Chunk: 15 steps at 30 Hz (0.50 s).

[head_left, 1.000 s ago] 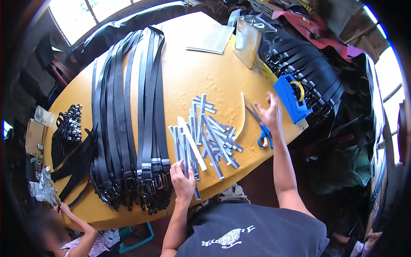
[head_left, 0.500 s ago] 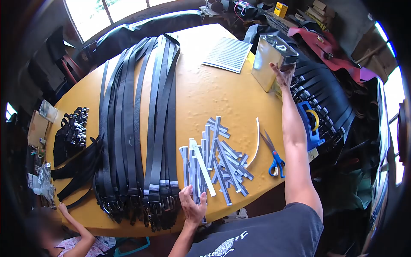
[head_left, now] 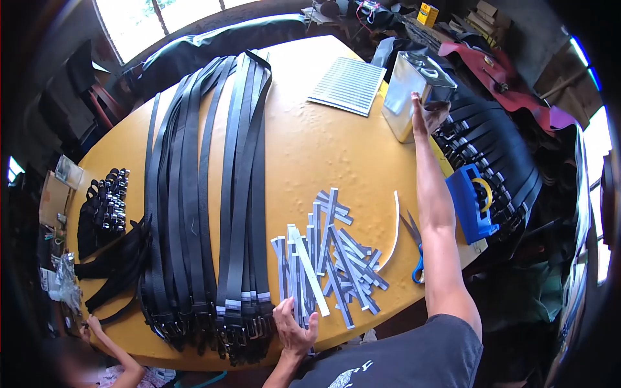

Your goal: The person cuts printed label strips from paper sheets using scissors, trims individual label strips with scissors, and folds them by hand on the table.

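Observation:
My right hand (head_left: 429,115) is at the near right side of a rectangular metal tin (head_left: 402,97), thumb on one face and fingers bent along the adjoining side. The tin stands upright at the table's far right. My left hand (head_left: 294,328) rests at the table's near edge, fingers apart and slightly curled, at the lower ends of a pile of grey and white strips (head_left: 349,271). To its left lie long black belts (head_left: 242,174) with buckles towards me. Scissors with blue handles (head_left: 418,265) are partly covered by my right forearm.
The yellow table (head_left: 310,149) also bears a striped sheet (head_left: 348,84), a curved white strip (head_left: 394,233) and short buckled straps (head_left: 107,200). A blue tape dispenser (head_left: 471,204) and more belts (head_left: 511,149) are at right. Another person's hand (head_left: 94,322) touches black straps at lower left.
The view has shifted a little, so the strips and near table edge appear lower. My right hand stays at the tin, and my left hand stays beside the strips.

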{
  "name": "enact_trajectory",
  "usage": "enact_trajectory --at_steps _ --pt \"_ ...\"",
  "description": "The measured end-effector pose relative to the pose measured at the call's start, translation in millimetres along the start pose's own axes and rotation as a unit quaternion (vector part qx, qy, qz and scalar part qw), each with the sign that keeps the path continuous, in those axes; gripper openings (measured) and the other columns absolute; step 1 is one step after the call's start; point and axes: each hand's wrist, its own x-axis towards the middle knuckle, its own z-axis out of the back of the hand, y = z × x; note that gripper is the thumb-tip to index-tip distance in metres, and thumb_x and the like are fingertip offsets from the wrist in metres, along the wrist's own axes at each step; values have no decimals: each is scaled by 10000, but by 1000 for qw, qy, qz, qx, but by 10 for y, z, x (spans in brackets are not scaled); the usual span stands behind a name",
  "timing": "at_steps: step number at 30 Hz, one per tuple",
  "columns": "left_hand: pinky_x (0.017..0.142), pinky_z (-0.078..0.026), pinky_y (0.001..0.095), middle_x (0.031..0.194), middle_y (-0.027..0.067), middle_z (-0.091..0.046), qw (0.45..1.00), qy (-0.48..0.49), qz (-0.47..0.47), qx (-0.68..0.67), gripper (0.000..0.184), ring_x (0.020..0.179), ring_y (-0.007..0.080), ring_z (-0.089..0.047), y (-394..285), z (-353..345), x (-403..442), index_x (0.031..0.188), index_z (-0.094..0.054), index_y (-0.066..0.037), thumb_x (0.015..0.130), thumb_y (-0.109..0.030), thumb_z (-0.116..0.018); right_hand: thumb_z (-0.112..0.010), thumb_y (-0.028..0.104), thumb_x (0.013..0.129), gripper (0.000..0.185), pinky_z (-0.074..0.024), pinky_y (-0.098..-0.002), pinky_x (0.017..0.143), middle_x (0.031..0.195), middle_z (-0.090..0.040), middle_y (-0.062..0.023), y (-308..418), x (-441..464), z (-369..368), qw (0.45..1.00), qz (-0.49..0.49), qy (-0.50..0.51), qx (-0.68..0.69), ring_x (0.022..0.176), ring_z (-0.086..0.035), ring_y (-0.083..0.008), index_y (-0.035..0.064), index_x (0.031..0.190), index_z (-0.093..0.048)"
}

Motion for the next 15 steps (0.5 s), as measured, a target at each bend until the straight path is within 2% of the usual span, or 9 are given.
enact_trajectory --at_steps 4,7,9,15 --pt "827 -433 409 1110 204 -475 1000 13 2 14 615 991 314 -485 14 -7 -6 1268 -401 -2 830 -352 -653 -880 232 627 825 -513 -327 845 1076 -484 -114 251 -3 24 998 8 -38 -46 966 -525 -160 -63 1178 -342" --pt "839 -430 415 1115 207 -473 1000 10 -4 20 648 1002 323 -482 0 -7 10 1277 -399 7 828 -388 -647 -857 413 576 903 -442 -441 900 1101 -475 -171 365 8 -15 992 -32 7 119 1037 -489 -287 -37 1199 -382" --pt "842 -425 421 1117 208 -473 1000 21 1 24 665 1004 325 -479 7 -8 13 1283 -400 9 827 -411 -642 -848 480 559 990 -412 -479 921 1105 -471 -191 244 -29 -143 999 1 -25 29 1069 -468 -331 -37 1252 -365" --pt "854 -408 434 1138 212 -471 998 39 -1 50 703 1008 329 -470 3 -9 18 1297 -401 11 833 -470 -619 -833 507 552 1033 -405 -478 955 1126 -453 -196 399 16 -211 996 -39 -8 75 1081 -461 -334 -50 1272 -347"
